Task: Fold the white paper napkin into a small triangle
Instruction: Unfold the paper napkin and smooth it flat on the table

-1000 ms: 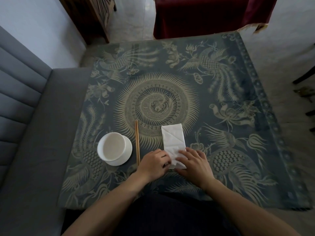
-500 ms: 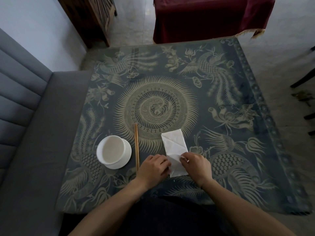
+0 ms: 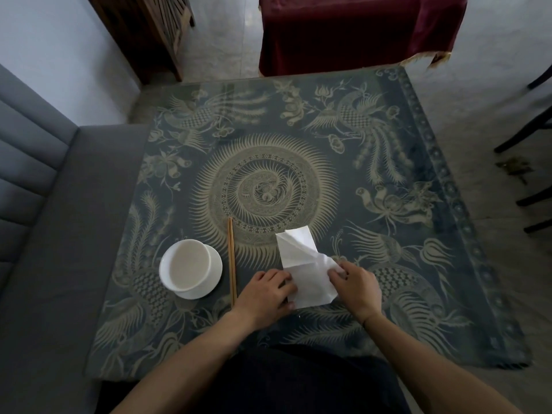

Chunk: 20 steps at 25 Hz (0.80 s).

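Note:
The white paper napkin [image 3: 301, 264] lies on the patterned table [image 3: 388, 204] near its front edge, creased and partly opened at its near end. My left hand [image 3: 264, 294] rests on the napkin's near left edge with curled fingers pressing it down. My right hand [image 3: 355, 283] pinches the napkin's right flap and has drawn it out to the right, so the paper is wider near my hands than at its far end.
A white bowl on a saucer [image 3: 191, 268] stands to the left, with a pair of wooden chopsticks [image 3: 231, 258] between it and the napkin. A grey sofa [image 3: 44, 234] runs along the left. A dark red cloth-covered table [image 3: 352, 31] stands beyond.
My right hand has moved right, pulling a flap of the napkin outward and opening the fold. My left hand stays at the left edge.

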Each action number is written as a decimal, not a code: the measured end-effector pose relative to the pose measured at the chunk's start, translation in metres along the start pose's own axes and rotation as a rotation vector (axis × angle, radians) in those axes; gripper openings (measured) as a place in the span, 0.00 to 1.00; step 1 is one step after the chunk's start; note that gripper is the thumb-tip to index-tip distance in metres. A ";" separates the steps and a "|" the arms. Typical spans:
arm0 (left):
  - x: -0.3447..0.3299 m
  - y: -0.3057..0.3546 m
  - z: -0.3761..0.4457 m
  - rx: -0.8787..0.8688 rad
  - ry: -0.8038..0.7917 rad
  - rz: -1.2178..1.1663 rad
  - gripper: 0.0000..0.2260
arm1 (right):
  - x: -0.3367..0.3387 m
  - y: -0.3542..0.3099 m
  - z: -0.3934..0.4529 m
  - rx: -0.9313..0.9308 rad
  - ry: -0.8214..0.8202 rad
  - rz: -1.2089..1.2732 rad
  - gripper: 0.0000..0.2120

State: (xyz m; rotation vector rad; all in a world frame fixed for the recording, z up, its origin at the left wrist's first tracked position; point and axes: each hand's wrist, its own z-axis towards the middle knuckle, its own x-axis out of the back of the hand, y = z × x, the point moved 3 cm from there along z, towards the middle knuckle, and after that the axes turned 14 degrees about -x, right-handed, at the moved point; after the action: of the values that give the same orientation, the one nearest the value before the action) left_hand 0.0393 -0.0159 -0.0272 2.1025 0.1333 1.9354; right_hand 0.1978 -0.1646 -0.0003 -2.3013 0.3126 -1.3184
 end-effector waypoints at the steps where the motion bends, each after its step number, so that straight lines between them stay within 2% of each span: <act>1: -0.001 -0.001 0.001 0.002 0.006 -0.003 0.16 | 0.003 0.005 0.001 -0.019 0.004 0.006 0.13; 9: -0.001 0.000 0.001 0.000 0.057 0.017 0.13 | 0.015 0.035 0.009 -0.171 -0.019 -0.040 0.13; 14: -0.002 -0.001 -0.001 0.023 0.091 0.010 0.11 | 0.016 0.043 0.011 -0.201 -0.044 -0.114 0.13; 20: -0.005 -0.001 -0.003 0.043 0.131 -0.008 0.08 | 0.014 0.051 0.018 -0.225 -0.185 -0.196 0.18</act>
State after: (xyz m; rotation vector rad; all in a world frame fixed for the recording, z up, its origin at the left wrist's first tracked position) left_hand 0.0363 -0.0161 -0.0318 1.9976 0.2114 2.0837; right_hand 0.2219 -0.2092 -0.0229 -2.6801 0.1851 -1.1985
